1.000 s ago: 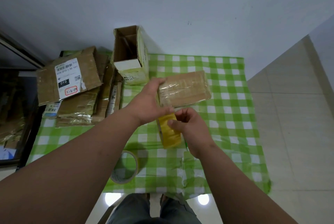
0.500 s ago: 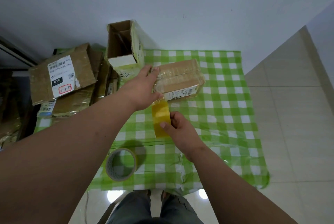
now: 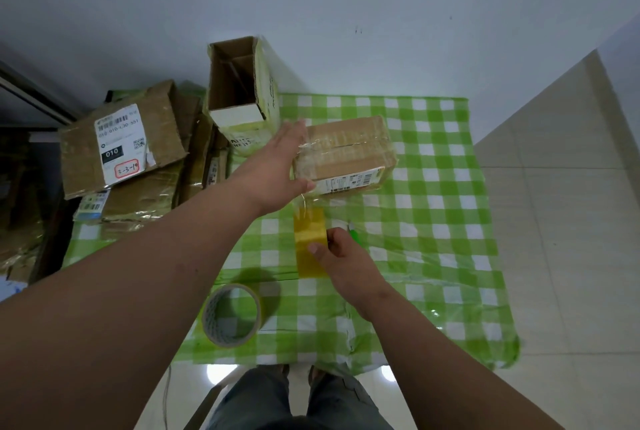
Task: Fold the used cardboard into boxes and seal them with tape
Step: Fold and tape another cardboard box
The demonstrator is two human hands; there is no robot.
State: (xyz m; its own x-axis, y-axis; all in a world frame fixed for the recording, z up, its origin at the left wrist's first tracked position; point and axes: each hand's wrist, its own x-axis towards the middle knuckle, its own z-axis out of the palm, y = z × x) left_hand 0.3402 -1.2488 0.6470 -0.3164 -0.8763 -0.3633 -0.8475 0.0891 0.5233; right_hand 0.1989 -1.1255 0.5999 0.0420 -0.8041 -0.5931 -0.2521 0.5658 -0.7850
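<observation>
Now the left hand (image 3: 277,166) lies flat with straight fingers on the left end of the small brown box (image 3: 346,155), thumb along the near edge, pinning it to the checked surface (image 3: 433,221). Box sits mid-surface, long axis running roughly 9 to 3 o'clock, tilted a bit up at the right; its shipping label faces the person on the near side. Right hand (image 3: 346,256) is at 6 o'clock from the box, fingers curled round the yellow tape roll (image 3: 310,246), thumb pressed on its face. A clear strip of tape (image 3: 303,202) runs from the roll toward 12 o'clock to the box's near-left corner, so the pull axis crosses the box's long axis. Left hand is on the box; right hand is near but apart from it. Likely step: cutting or tearing the strip, then smoothing it down. A small green thing just past the right fingers is too hidden to name. Second tape roll (image 3: 232,315) lies at 7 o'clock, near the surface's front edge. Open tall box (image 3: 242,100) stands at 11 o'clock; flattened cardboard pile (image 3: 131,159) at 9 o'clock.
</observation>
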